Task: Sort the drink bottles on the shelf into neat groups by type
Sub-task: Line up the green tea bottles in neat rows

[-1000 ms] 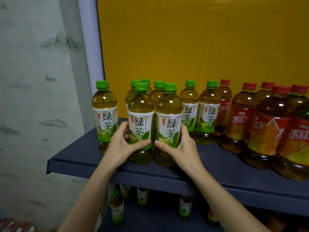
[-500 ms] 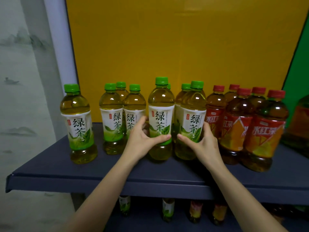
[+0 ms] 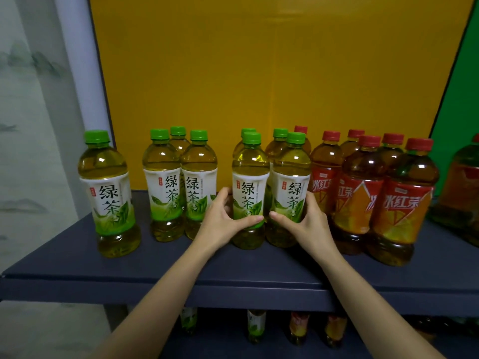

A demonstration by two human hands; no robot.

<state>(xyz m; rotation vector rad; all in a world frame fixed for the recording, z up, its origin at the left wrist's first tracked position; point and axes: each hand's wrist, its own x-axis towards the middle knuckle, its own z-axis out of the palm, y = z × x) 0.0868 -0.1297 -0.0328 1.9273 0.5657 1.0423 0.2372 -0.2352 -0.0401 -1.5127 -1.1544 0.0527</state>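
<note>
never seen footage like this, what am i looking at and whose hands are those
No machine here: these are a person's two bare hands, filmed by one wide-angle camera worn on the head, looking forward and down. The left hand grips a clear plastic green-capped tea bottle; the right hand grips a matching bottle beside it. Both stand on a dark blue shelf, with more green-capped bottles to the left and red-capped brown tea bottles to the right.

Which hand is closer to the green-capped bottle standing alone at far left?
Left. The left hand grips a green tea bottle right of the lone bottle; the right hand grips the neighbouring bottle, farther right.
</note>
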